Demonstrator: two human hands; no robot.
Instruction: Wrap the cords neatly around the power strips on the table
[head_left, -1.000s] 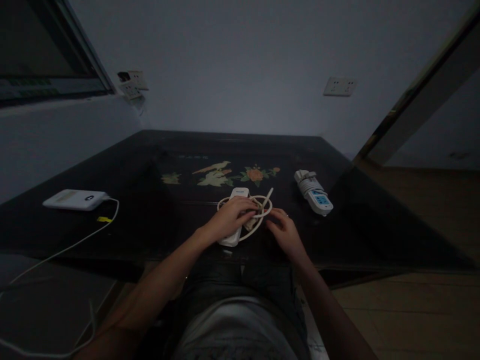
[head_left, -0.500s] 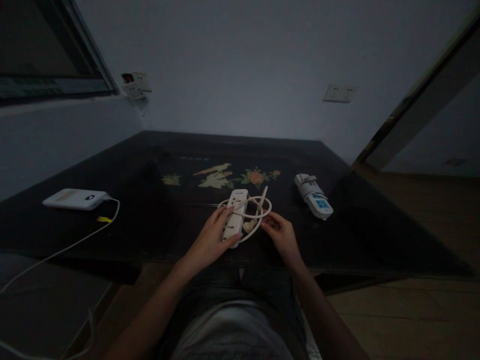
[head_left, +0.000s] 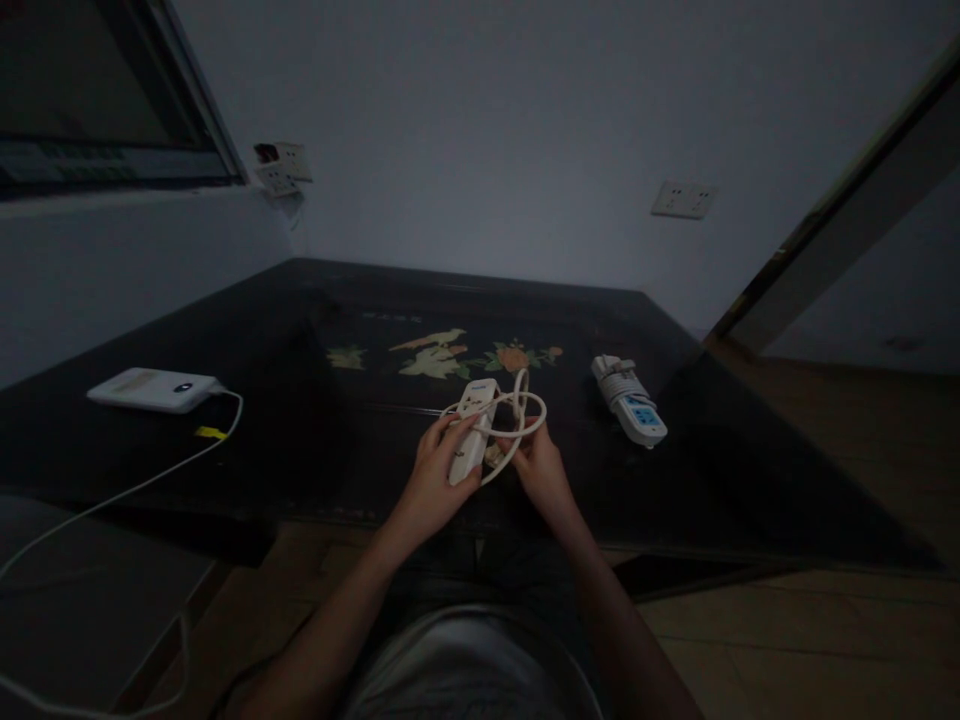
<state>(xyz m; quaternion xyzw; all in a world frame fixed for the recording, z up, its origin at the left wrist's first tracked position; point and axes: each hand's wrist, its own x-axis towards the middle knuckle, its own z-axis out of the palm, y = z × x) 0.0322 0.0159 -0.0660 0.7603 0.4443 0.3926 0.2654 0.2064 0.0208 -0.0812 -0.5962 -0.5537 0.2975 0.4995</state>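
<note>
A white power strip (head_left: 472,420) is held up off the dark table (head_left: 315,400) near its front edge. My left hand (head_left: 435,470) grips the strip's near end from the left, fingers wrapped round it. A loop of its white cord (head_left: 517,405) curls over the strip and to the right. My right hand (head_left: 536,465) is closed on that cord just right of the strip.
A second white power strip with a blue face (head_left: 630,400), its cord wound round it, lies to the right. A white box (head_left: 154,390) with a cable (head_left: 112,495) sits at the far left. Wall sockets (head_left: 681,198) are on the back wall. Wooden floor lies to the right.
My left hand slid from on top of the strip to its near end and lifted it. My right hand moved in closer on the cord, and the loop now stands higher.
</note>
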